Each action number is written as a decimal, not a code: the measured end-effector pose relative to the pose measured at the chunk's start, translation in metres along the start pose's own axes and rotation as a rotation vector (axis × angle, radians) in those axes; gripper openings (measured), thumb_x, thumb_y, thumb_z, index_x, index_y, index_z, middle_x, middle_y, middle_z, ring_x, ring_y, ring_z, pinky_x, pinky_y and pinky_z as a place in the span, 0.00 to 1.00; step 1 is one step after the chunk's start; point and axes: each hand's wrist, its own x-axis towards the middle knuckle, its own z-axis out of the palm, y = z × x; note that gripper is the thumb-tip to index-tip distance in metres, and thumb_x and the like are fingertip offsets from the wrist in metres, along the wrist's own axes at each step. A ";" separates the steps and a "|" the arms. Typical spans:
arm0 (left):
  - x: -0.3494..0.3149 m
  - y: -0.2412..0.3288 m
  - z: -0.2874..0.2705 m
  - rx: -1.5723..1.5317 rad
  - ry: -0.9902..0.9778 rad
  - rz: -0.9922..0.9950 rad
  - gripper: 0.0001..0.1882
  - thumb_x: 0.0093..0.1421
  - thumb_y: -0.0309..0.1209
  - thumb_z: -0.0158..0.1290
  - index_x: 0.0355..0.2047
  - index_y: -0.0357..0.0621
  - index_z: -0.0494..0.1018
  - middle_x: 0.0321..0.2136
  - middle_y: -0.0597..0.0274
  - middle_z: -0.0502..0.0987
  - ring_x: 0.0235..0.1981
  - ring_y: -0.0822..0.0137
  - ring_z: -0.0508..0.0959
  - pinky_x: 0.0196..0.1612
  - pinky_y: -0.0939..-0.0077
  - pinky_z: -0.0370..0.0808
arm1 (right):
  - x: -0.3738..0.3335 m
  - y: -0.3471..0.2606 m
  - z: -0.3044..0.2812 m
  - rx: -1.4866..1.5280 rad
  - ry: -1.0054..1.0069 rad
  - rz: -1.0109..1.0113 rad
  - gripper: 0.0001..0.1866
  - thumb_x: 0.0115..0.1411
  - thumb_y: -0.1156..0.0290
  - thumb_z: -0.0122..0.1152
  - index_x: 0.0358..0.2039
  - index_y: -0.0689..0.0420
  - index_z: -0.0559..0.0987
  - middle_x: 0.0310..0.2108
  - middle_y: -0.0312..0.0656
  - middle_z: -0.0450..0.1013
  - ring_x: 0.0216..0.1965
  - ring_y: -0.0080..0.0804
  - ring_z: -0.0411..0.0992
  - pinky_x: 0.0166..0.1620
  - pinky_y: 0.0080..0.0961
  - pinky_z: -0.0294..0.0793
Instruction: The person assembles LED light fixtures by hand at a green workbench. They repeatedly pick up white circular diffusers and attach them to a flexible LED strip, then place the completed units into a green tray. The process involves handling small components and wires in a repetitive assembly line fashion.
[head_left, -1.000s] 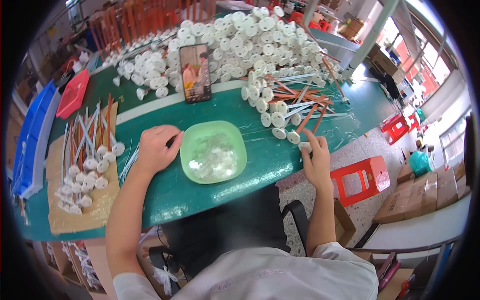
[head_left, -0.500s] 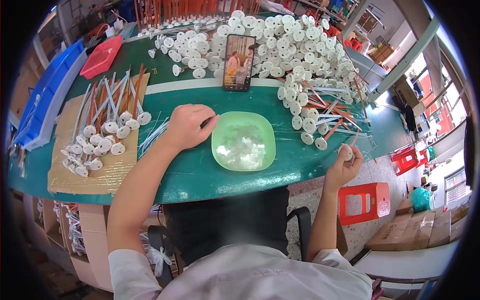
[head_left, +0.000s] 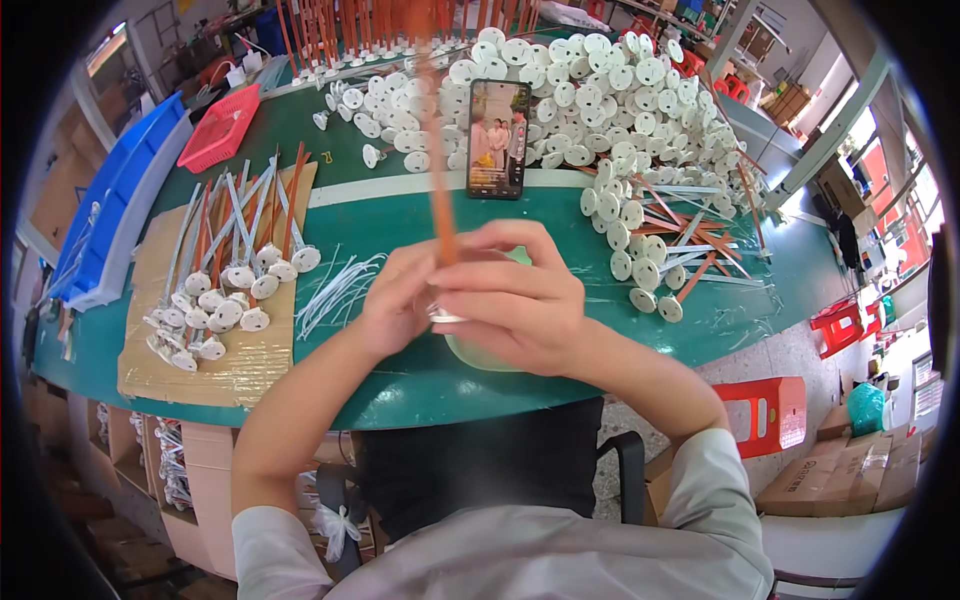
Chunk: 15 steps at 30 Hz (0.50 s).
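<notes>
In front of my chest, over the green bowl [head_left: 480, 357], my two hands meet on an orange-brown strip [head_left: 441, 205] with a white disc at its foot. The strip stands upright, its upper part blurred. My right hand [head_left: 525, 300] grips its lower end, with the disc's pale edge showing under the fingers. My left hand [head_left: 395, 305] closes around the same end from the other side; its fingertips are partly hidden. Most of the bowl is behind my hands. A bundle of thin white ties [head_left: 338, 292] lies left of my left hand.
Finished-looking strips with white discs [head_left: 225, 308] lie on cardboard [head_left: 200, 372] at left. A large heap of white-disc pieces [head_left: 600, 90] fills the back right. A phone [head_left: 497, 140] stands before it. Blue [head_left: 110, 215] and red [head_left: 220, 128] trays sit at far left.
My right hand has come from the table's right edge to the middle, bringing a disc piece. My left hand has moved in to meet it over the bowl. The phone's picture has changed.
</notes>
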 end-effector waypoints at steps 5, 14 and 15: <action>-0.001 0.006 -0.010 -0.282 -0.017 -0.088 0.27 0.74 0.40 0.42 0.65 0.31 0.63 0.59 0.49 0.72 0.59 0.58 0.75 0.61 0.63 0.72 | 0.000 0.028 0.006 0.080 -0.031 0.114 0.20 0.41 0.71 0.80 0.38 0.54 0.87 0.47 0.40 0.80 0.46 0.44 0.75 0.48 0.36 0.77; -0.002 0.002 -0.003 0.051 0.134 -0.324 0.28 0.69 0.35 0.55 0.63 0.28 0.63 0.54 0.51 0.75 0.55 0.63 0.77 0.59 0.66 0.74 | -0.034 0.041 -0.004 0.109 0.018 0.228 0.18 0.43 0.75 0.78 0.39 0.58 0.86 0.35 0.39 0.81 0.35 0.39 0.77 0.36 0.29 0.79; -0.002 0.003 0.000 0.066 0.154 -0.322 0.27 0.69 0.35 0.55 0.62 0.29 0.64 0.54 0.52 0.75 0.55 0.64 0.77 0.58 0.66 0.75 | -0.031 0.040 -0.002 0.089 0.044 0.187 0.19 0.43 0.76 0.77 0.39 0.58 0.86 0.35 0.39 0.80 0.34 0.38 0.77 0.35 0.29 0.79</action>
